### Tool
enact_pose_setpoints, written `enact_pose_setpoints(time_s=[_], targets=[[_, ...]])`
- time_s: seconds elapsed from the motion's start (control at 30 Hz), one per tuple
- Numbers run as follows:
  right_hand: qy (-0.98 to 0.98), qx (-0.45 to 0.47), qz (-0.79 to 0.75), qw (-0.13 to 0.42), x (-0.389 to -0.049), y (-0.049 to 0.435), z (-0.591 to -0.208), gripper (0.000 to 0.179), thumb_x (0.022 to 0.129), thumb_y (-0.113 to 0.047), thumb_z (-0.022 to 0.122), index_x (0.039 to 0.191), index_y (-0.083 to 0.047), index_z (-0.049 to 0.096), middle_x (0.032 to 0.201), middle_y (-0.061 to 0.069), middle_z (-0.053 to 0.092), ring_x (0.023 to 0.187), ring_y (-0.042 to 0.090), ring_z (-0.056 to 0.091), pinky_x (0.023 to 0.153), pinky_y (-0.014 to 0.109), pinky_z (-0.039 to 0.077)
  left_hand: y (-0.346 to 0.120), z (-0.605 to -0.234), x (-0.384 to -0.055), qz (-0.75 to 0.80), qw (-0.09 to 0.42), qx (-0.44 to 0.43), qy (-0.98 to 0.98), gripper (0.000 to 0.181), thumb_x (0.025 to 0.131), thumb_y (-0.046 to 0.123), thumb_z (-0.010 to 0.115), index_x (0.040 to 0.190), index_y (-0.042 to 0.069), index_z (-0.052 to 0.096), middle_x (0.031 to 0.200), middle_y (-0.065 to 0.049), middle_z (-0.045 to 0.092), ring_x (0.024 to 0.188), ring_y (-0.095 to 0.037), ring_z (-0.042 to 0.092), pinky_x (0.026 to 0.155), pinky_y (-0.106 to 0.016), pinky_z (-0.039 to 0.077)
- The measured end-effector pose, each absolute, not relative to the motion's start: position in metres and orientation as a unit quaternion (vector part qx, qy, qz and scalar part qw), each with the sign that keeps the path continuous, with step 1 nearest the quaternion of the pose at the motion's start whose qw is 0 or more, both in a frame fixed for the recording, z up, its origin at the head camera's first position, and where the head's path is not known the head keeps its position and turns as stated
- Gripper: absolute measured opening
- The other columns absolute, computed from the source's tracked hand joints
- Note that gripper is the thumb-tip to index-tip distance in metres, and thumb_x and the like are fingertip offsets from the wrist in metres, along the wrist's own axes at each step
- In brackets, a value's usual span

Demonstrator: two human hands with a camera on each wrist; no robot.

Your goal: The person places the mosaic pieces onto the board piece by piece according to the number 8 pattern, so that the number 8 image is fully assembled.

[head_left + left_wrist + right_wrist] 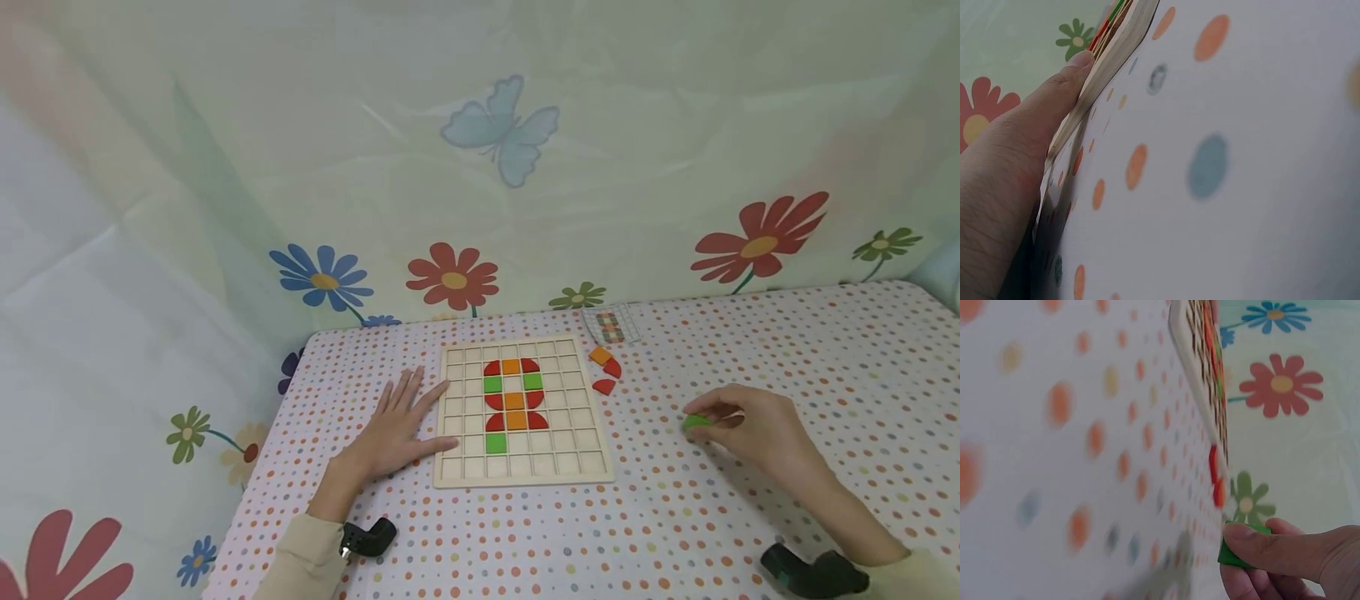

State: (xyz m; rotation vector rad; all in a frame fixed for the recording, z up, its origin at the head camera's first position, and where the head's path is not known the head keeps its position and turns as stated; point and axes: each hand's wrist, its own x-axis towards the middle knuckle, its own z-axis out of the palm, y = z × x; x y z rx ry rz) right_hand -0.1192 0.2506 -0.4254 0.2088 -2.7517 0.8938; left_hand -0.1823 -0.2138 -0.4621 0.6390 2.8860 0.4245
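Observation:
A pale wooden grid board [525, 482] lies on the dotted table, with red, orange and green pieces set in a column of its cells. Fingers spread, my left hand [397, 423] rests at the board's left edge; in the left wrist view its thumb [1063, 81] lies on the rim. Well to the right of the board, my right hand [750, 425] pinches a green square tile [1234, 555] between thumb and fingers. The lowest filled row holds a single green square [497, 442].
Beside the board's upper right corner lie an orange square [601, 355] and two red rounded pieces [604, 387]. Behind them is a card [632, 323] printed with a coloured grid pattern. A flowered cloth backdrop [630, 183] rises at the table's far edge.

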Motion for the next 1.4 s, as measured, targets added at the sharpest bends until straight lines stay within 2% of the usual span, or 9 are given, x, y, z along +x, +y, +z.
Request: enact_pose_setpoints(time_s=[0.17, 0.3, 0.57, 0.77, 1.03, 1.4], targets=[[-0.93, 0.115, 0.337, 0.095, -0.133, 0.209, -0.413, 0.025, 0.071, 0.008, 0.091, 0.09, -0.002, 0.078, 0.089, 0.009, 0.075, 0.079, 0.024, 0.068, 0.065, 0.028, 0.059, -0.215, -0.462, -0.183, 0.143, 0.083, 0.211, 0.963, 0.096, 0.094, 0.074, 0.056, 0.169, 0.028, 0.02, 0.176, -0.011, -0.003, 0.161, -0.031, -0.009, 0.129, -0.055, -0.005], [-0.918, 0.147, 0.363, 0.066, -0.141, 0.175, -0.408, 0.025, 0.07, 0.005, 0.093, 0.088, -0.006, 0.08, 0.087, 0.001, 0.073, 0.078, 0.019, 0.066, 0.068, 0.028, 0.06, -0.214, -0.464, -0.183, 0.145, 0.081, 0.213, 0.963, 0.095, 0.093, 0.074, 0.057, 0.169, 0.029, 0.021, 0.176, -0.011, -0.002, 0.161, -0.031, -0.009, 0.129, -0.055, -0.004], [-0.877, 0.215, 0.43, 0.004, -0.149, 0.124, -0.418, 0.022, 0.074, 0.005, 0.091, 0.089, -0.006, 0.08, 0.087, -0.002, 0.073, 0.076, 0.01, 0.062, 0.066, 0.023, 0.057, -0.213, -0.463, -0.185, 0.137, 0.075, 0.22, 0.963, 0.094, 0.094, 0.072, 0.058, 0.169, 0.029, 0.021, 0.176, -0.012, -0.001, 0.161, -0.032, -0.008, 0.129, -0.055, -0.003], [-0.872, 0.228, 0.433, 0.0, -0.15, 0.111, -0.428, 0.022, 0.074, 0.003, 0.092, 0.089, -0.009, 0.082, 0.087, -0.004, 0.072, 0.074, 0.006, 0.059, 0.064, 0.021, 0.054, -0.212, -0.46, -0.185, 0.144, 0.071, 0.227, 0.96, 0.094, 0.094, 0.071, 0.058, 0.169, 0.027, 0.022, 0.176, -0.015, 0.002, 0.161, -0.035, -0.005, 0.129, -0.058, -0.001], [-0.881, 0.23, 0.414, -0.012, -0.15, 0.105, -0.429, 0.021, 0.074, 0.003, 0.091, 0.092, -0.007, 0.084, 0.088, -0.004, 0.072, 0.077, 0.008, 0.06, 0.066, 0.021, 0.054, -0.214, -0.459, -0.185, 0.141, 0.073, 0.223, 0.962, 0.093, 0.095, 0.071, 0.058, 0.169, 0.028, 0.022, 0.176, -0.015, 0.001, 0.161, -0.035, -0.007, 0.129, -0.057, -0.002], [-0.901, 0.215, 0.374, -0.048, -0.148, 0.1, -0.423, 0.02, 0.079, 0.001, 0.089, 0.098, -0.004, 0.085, 0.085, -0.007, 0.063, 0.08, 0.01, 0.054, 0.068, 0.02, 0.052, -0.214, -0.459, -0.185, 0.138, 0.077, 0.22, 0.963, 0.094, 0.094, 0.072, 0.058, 0.169, 0.028, 0.021, 0.176, -0.014, 0.0, 0.161, -0.035, -0.006, 0.129, -0.057, -0.001]])
